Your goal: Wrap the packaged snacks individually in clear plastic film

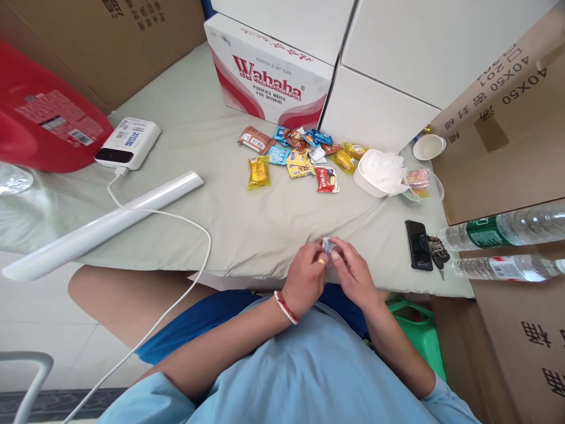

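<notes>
Close to the table's front edge, my left hand (308,271) and my right hand (353,268) meet around a small crinkled clear-and-bluish wrapper (327,245). Fingers of both hands pinch it; what is inside, if anything, is too small to make out. A ring and a red-and-white bracelet are on the left hand and wrist. Farther back lies a loose pile of wrapped snacks (300,164) in several colours. A yellow packet (259,172) sits at its left, a red-and-white packet (327,179) at its front.
A white tub with a plastic bag (368,184) stands right of the snacks, near a paper cup (429,147). A phone (418,245), keys (438,249) and bottles (507,268) lie right. Left are a white tube (106,227), cabled device (129,143) and red jug (48,112). Cartons (269,70) stand behind.
</notes>
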